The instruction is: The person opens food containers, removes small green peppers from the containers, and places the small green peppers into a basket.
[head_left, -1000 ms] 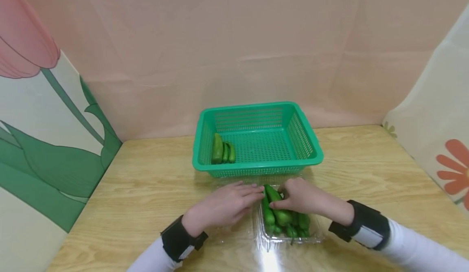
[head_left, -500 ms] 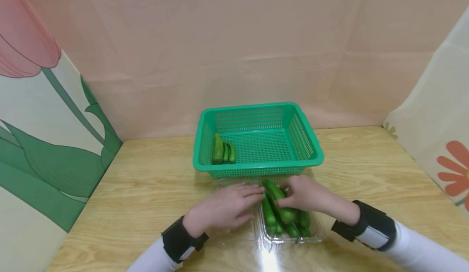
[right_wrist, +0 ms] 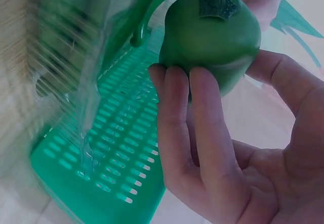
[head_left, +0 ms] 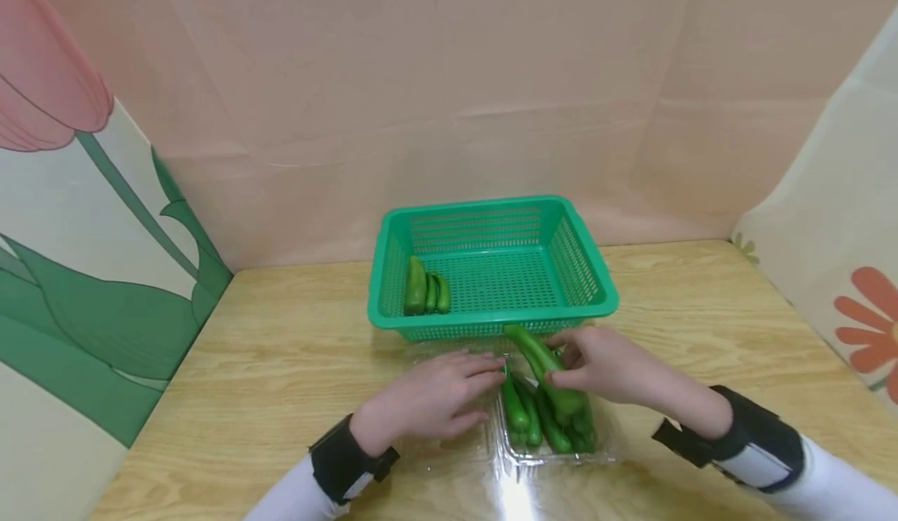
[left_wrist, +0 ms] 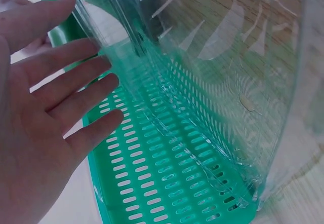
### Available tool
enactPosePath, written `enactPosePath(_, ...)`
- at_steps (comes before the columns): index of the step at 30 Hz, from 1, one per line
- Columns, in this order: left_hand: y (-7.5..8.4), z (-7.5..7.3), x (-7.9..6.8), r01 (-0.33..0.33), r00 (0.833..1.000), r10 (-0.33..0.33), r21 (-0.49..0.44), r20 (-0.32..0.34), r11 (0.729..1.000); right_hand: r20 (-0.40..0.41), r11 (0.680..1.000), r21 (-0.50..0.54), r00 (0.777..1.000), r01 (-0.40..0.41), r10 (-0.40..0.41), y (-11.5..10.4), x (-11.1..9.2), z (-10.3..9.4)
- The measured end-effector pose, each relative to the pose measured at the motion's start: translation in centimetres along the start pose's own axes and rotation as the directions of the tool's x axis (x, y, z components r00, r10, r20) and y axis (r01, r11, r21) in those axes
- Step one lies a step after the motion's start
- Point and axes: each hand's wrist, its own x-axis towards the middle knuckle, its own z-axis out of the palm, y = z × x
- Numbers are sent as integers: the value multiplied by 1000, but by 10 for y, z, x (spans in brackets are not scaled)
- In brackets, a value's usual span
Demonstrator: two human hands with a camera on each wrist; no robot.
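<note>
Right hand [head_left: 603, 365] grips a pepper [head_left: 543, 365], fingers curled round it, lifted just above the clear tray [head_left: 603, 447] and close to the basket's [head_left: 491, 322] near rim. Left hand [head_left: 428, 400] lies flat, fingers straight, on the tray's open lid [head_left: 449, 447] (holding nothing). More peppers [head_left: 522, 419] lie in the tray; three [head_left: 426, 291] sit at the basket's left wall, the rest of its floor bare. Table [head_left: 281, 365] is open on both sides. Right wrist view alone shows the pepper's stem end [right_wrist: 218, 3]; left wrist view shows the lid's ribbed plastic [left_wrist: 202, 82] against the fingers [left_wrist: 76, 89].
</note>
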Motion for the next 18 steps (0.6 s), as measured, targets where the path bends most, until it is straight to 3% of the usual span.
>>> enactPosePath(18,-1,0,0,-2,1000,2,-13,-11,1000,8,998,26,999,51,-52,-12,-16,-11)
